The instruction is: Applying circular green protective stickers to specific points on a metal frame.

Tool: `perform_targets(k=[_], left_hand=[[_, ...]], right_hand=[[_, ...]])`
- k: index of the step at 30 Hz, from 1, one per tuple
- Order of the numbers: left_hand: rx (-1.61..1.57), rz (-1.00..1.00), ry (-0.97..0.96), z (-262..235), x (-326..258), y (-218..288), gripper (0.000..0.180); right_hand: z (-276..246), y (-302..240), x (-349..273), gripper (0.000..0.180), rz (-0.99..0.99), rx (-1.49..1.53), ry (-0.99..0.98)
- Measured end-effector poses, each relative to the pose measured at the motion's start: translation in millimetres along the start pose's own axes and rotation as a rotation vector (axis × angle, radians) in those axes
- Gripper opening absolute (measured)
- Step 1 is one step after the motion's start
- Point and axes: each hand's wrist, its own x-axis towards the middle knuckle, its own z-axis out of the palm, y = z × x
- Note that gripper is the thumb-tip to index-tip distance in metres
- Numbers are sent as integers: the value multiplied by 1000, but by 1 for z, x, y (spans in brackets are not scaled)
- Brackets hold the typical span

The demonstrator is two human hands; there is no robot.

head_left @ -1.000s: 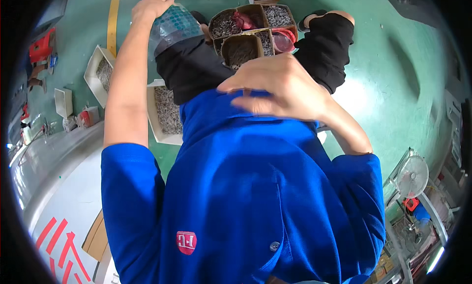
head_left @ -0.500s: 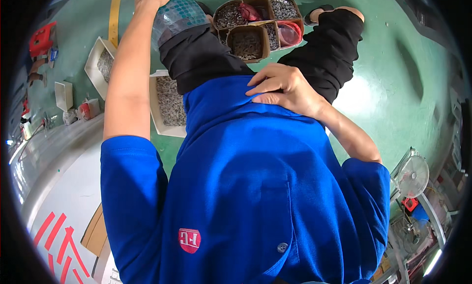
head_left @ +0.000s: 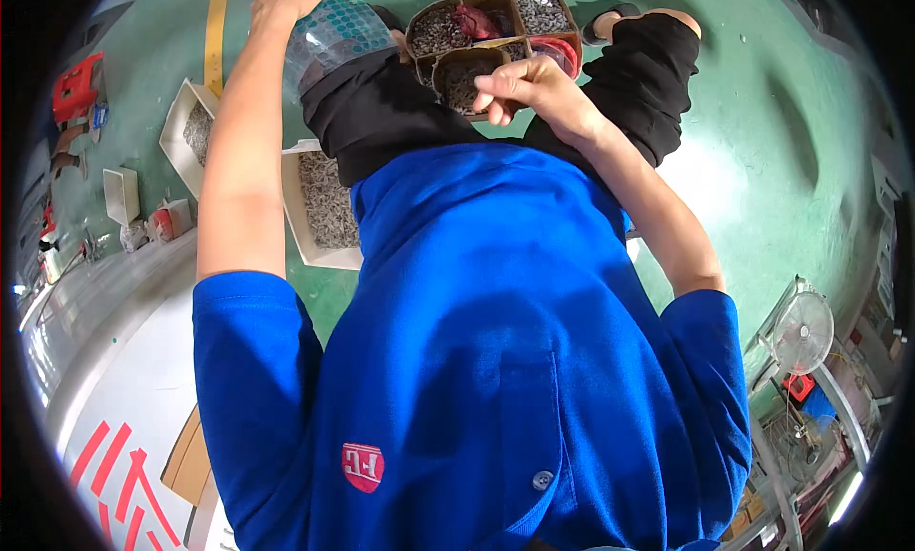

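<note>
My left hand [head_left: 286, 2] is at the top left, against the far edge of a clear plastic sheet [head_left: 335, 38] with teal round dots that lies over my left knee. Its fingers look curled at that edge, partly cut off by the frame. My right hand [head_left: 538, 91] hovers above my lap, just this side of a group of brown boxes [head_left: 437, 67]. Its fingers are drawn in toward the thumb, and anything between them is too small or hidden. Small grey metal-looking pieces [head_left: 543, 13] fill several compartments; red plastic [head_left: 477, 22] lies in one.
White bins [head_left: 297, 203] with grey small pieces stand by my left leg. Farther left are a red plastic stool-like object [head_left: 78, 89] and a small white bin [head_left: 121, 193]. A white surface with red strips [head_left: 112, 456] is at lower left; a fan [head_left: 803, 334] stands at right.
My right hand has lifted off the shirt hem and moved forward toward the boxes, its fingers curling in. My left hand stays at the plastic sheet; the view has shifted slightly.
</note>
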Motion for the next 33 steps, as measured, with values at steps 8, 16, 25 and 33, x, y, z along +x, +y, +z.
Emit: perform_targets(k=[8,16,25,33], left_hand=[[-15,-73,-23,8,16,-3,60],[10,17,-19,2,9,-1,60],[-34,164,-51,-14,-16,11,49],[29,144,38,5,1,3,54]], right_hand=[[-14,24,-17,41,78,-866,-269],[-12,2,-22,19,-24,-127,-58],[18,-64,-42,16,-32,-81,-77],[-60,-32,2,31,-252,-342,377]])
